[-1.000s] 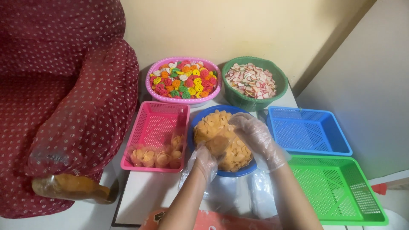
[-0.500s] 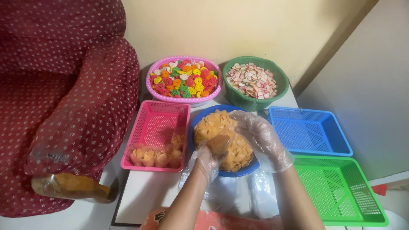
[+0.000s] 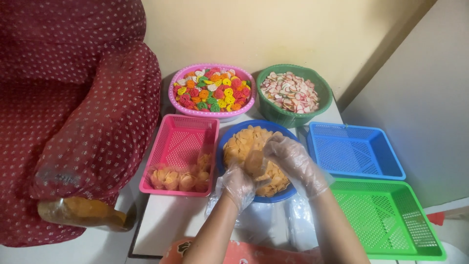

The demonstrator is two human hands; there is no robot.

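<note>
Two bowls and three baskets are ringing the blue bowl (image 3: 229, 142); the gloved left hand (image 3: 239, 185) and right hand (image 3: 293, 159) are together gripping orange chips (image 3: 255, 161).

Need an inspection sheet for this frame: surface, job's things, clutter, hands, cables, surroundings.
Surface: white table, mostly covered by baskets.
Job's things: blue bowl of orange chips; small clear bag partly filled with chips, held over it; filled bags in pink tray.
Clutter: pink bowl of coloured crackers, green bowl of pink-white crackers, blue tray and green tray with nothing in them, clear plastic at the near edge.
Hands: left hand and right hand, both in clear gloves, grip the bag.
Cables: nothing seen.
Surroundings: red dotted armchair left, yellow wall behind.
</note>
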